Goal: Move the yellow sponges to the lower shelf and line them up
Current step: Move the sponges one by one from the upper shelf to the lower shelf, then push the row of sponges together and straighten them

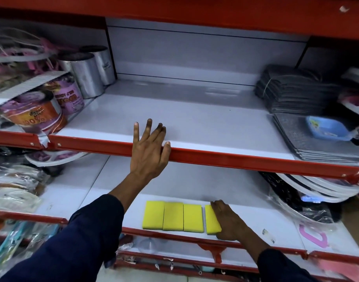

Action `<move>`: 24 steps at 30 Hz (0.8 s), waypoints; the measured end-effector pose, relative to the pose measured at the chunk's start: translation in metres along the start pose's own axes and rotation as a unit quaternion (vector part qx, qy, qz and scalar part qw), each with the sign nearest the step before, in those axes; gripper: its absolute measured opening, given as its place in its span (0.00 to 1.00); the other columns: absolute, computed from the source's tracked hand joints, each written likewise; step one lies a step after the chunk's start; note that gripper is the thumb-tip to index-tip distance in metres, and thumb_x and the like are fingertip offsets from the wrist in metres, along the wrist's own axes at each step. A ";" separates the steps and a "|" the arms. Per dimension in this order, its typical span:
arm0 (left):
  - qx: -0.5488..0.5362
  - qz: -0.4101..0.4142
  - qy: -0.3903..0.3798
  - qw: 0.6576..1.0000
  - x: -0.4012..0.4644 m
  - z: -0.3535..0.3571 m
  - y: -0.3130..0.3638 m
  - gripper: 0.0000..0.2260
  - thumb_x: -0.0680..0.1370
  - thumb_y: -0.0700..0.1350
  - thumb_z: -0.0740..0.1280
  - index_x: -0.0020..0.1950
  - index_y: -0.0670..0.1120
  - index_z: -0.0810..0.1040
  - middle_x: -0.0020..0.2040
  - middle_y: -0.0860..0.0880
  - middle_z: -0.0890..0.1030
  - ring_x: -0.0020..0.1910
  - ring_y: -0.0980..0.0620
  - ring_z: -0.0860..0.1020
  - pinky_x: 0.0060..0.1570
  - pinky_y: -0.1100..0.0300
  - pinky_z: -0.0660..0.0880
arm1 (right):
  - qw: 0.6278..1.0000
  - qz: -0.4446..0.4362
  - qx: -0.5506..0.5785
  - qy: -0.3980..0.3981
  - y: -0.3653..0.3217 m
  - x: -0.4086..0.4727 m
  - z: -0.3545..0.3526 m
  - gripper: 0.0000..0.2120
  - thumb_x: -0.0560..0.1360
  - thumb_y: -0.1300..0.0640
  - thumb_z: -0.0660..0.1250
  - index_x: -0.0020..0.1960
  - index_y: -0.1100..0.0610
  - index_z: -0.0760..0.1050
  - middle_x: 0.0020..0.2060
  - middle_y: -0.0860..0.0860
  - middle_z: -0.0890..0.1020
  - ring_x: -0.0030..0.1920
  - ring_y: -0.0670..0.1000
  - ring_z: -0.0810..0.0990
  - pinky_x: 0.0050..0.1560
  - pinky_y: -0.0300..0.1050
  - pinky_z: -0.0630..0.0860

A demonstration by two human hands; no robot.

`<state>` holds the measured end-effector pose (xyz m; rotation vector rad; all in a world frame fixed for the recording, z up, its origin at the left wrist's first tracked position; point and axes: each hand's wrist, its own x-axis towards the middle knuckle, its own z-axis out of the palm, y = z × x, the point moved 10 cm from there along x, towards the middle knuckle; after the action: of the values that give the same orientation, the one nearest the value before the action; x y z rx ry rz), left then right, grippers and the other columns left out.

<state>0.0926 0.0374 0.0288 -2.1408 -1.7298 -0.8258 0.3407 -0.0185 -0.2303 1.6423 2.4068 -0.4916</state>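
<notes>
Several yellow sponges lie in a row near the front of the lower shelf [245,216]. Three of them [173,216] touch side to side. A fourth sponge [210,220] sits a small gap to their right, slightly tilted, and my right hand [227,219] rests on its right side with fingers curled over it. My left hand [149,148] is open, fingers spread, pressing on the red front edge of the upper shelf [215,157]. The middle of the upper shelf holds no sponges.
On the upper shelf, silver foil rolls [89,74] and purple tubs [42,106] stand at the left, and stacked grey mats [296,92] with a blue tray [327,127] sit at the right. Bagged goods [15,184] and plates [317,188] flank the lower shelf.
</notes>
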 end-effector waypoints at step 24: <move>-0.086 0.143 -0.224 0.960 -0.171 0.139 0.096 0.24 0.84 0.51 0.53 0.78 0.43 0.65 0.81 0.43 0.61 0.81 0.44 0.58 0.79 0.49 0.53 | 0.990 0.041 0.071 0.115 0.000 -0.001 0.007 0.26 0.81 0.60 0.55 0.78 0.56 0.53 0.79 0.52 0.53 0.79 0.50 0.52 0.75 0.44 0.60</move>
<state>0.1989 -0.0499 -0.1681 -2.7829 -1.5111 -0.4473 0.3409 -0.0216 -0.2368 1.9474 2.5009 -0.4960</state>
